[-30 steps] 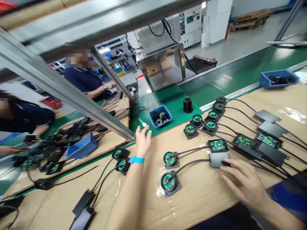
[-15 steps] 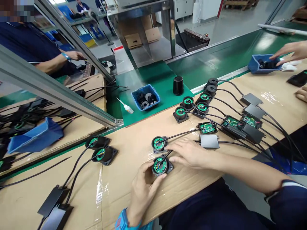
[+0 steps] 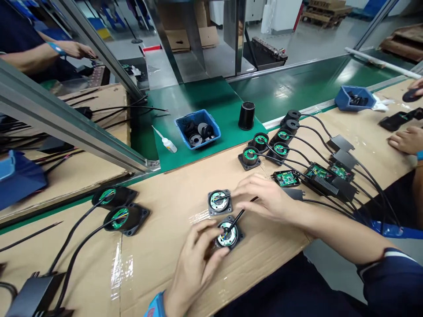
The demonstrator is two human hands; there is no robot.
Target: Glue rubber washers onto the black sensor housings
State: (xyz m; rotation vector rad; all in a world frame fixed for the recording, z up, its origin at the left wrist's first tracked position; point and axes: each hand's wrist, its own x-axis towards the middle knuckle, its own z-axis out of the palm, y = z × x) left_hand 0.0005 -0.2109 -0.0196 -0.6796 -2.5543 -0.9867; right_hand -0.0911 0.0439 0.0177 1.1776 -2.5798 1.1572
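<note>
My left hand point(image 3: 193, 264) curls around a square black housing with a round circuit board point(image 3: 228, 234) on the cardboard-covered bench point(image 3: 165, 207), fingers pinching its rim. My right hand point(image 3: 264, 198) hovers just above and to the right, fingers closed on the black cable point(image 3: 239, 215) that runs into that housing. A second identical housing point(image 3: 219, 201) lies just behind, touching nothing I hold. A small flat black box point(image 3: 292, 193) on the cable's far end peeks out from under my right hand.
A row of several more housings point(image 3: 250, 157) with cables and open driver boxes point(image 3: 322, 176) lies to the right. A blue bin of black rings point(image 3: 197, 129), a glue bottle point(image 3: 167, 142) and a black cylinder point(image 3: 246, 115) stand on the green belt. Two housings point(image 3: 120, 215) lie left. Other people's hands point(image 3: 406, 140) work at right.
My left hand came back from the belt area to the near housing and gripped it. My right hand left the flat box and moved left onto the cable.
</note>
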